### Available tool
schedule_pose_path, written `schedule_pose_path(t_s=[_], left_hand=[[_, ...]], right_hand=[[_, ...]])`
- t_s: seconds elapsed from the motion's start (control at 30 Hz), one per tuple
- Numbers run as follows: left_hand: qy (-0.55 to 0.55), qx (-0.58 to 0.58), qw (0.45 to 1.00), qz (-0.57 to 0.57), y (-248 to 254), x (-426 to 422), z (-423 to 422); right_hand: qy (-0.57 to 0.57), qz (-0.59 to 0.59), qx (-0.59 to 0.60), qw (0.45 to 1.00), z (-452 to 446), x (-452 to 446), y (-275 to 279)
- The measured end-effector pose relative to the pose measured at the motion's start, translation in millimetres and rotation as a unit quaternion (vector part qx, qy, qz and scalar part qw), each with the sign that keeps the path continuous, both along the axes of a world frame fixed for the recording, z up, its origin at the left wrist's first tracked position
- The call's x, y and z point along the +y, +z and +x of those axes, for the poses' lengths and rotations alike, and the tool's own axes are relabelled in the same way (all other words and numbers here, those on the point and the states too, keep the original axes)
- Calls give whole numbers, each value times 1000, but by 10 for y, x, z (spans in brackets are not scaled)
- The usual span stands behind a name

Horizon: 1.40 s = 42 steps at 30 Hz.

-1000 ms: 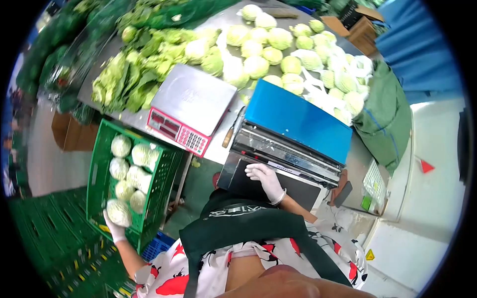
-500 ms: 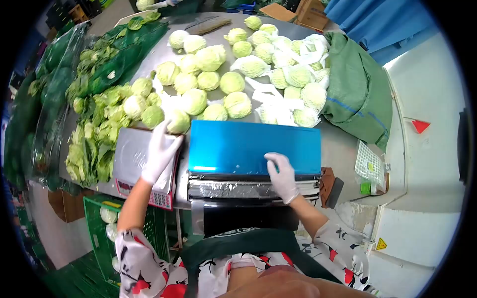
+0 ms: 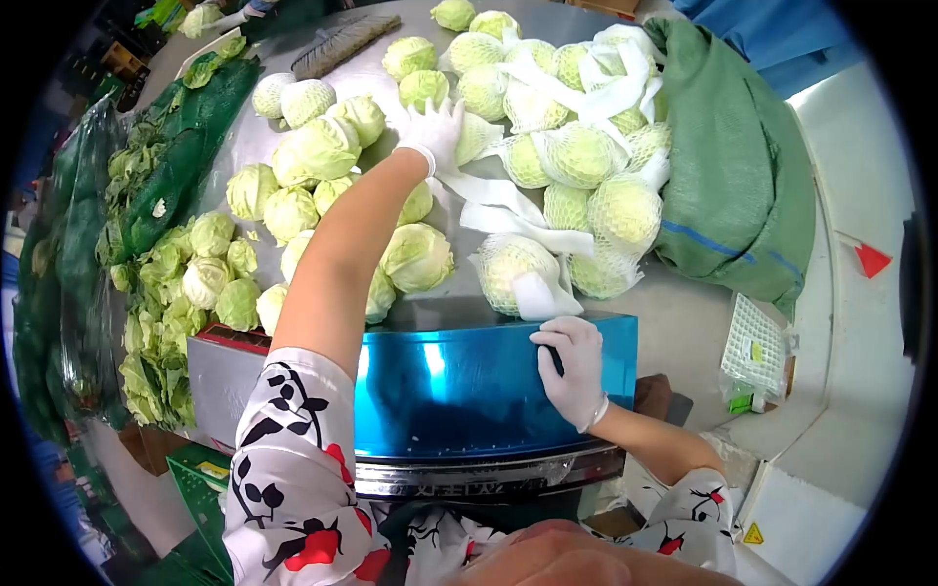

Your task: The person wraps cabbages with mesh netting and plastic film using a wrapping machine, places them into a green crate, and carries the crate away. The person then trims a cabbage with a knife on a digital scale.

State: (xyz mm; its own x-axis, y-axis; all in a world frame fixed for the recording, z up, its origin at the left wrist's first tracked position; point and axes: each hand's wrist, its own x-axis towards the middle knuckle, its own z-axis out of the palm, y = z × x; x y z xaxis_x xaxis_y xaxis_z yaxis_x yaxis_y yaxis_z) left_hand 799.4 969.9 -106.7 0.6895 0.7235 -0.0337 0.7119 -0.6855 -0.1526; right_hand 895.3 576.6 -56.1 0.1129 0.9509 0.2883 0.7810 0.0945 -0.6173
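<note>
My left hand (image 3: 430,132), in a white glove, reaches far across the table with its fingers spread. Just beyond its fingertips is a bare cabbage (image 3: 422,86), and a cabbage in white foam netting (image 3: 476,138) lies right beside it. Whether the fingertips touch either one I cannot tell. My right hand (image 3: 575,376), gloved too, rests on the blue lid (image 3: 449,391) of a wrapping machine near its far right edge, fingers bent, thumb apart, nothing held. Beyond that hand a netted cabbage (image 3: 513,273) lies with a loose white strip.
Several bare cabbages (image 3: 290,213) lie left of the netted pile (image 3: 581,156). A green sack (image 3: 733,166) stands at the right. Trimmed leaves (image 3: 147,381) and green mesh bags (image 3: 181,146) line the left. A scale (image 3: 220,376) sits beside the machine; a brush (image 3: 347,46) lies behind.
My left hand has moved from above the scale forward and right to the cabbages. My right hand has shifted slightly on the blue lid. The view has moved closer over the table.
</note>
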Motion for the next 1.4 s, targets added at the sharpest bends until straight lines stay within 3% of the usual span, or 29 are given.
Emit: schedule_pose_path(t_s=[0.13, 0.23, 0.3, 0.33, 0.37, 0.43, 0.5, 0.53, 0.6, 0.7, 0.8, 0.93, 1.0, 1.13, 1.17, 1.23, 1.27, 1.4], left_hand=[[21, -114, 990, -79, -196, 73, 66], [133, -238, 949, -157, -149, 11, -30], [156, -437, 834, -299, -75, -47, -241], [164, -526, 753, -360, -39, -114, -387], [123, -609, 629, -467, 290, -375, -566], [107, -659, 575, -472, 563, -724, -1008], [94, -637, 663, -382, 1001, -1226, -1533], [73, -597, 743, -293, 1028, -1357, -1860], [101, -538, 824, -149, 1117, -1761, -2484], [208, -514, 830, -61, 1164, -2397, -3335], [287, -353, 886, 88, 1091, -2976, -4054], [404, -252, 874, 95, 804, -3368, -4449], [423, -258, 859, 131, 679, -3443, -4474], [480, -274, 831, 59, 765, -3529, -4642], [460, -326, 825, 45, 782, -3551, -4830], [394, -448, 794, 114, 860, -3677, -5206], [420, -478, 764, 112, 1040, -3808, -5290], [481, -534, 684, 125, 920, -3985, -6134]], right_hand=[[1, -15, -5, 1000, -15, 30, 17], [5, -10, -10, 1000, -8, 35, 33], [10, -2, -19, 1000, -9, 24, 9], [14, 7, -19, 1000, -7, 24, 1], [17, 16, -17, 1000, 1, 28, -11], [17, 41, -16, 999, -20, 52, 43], [15, 49, -22, 998, -42, 58, 53], [18, 54, -24, 998, -51, 59, 38], [10, 34, -29, 999, -72, 4, 0], [14, 52, -51, 997, -105, -32, -18], [17, 66, -88, 994, -160, -5, -12], [11, 56, -140, 988, -202, -32, -101], [11, 52, -158, 986, -196, -67, -120], [-11, 51, -153, 987, -291, -139, -209], [-23, 53, -147, 988, -320, -132, -198], [-15, 68, -79, 994, -707, -202, 75], [-12, 73, -44, 996, -972, -244, 239], [73, -16, 205, 976, -1803, -188, 506]])
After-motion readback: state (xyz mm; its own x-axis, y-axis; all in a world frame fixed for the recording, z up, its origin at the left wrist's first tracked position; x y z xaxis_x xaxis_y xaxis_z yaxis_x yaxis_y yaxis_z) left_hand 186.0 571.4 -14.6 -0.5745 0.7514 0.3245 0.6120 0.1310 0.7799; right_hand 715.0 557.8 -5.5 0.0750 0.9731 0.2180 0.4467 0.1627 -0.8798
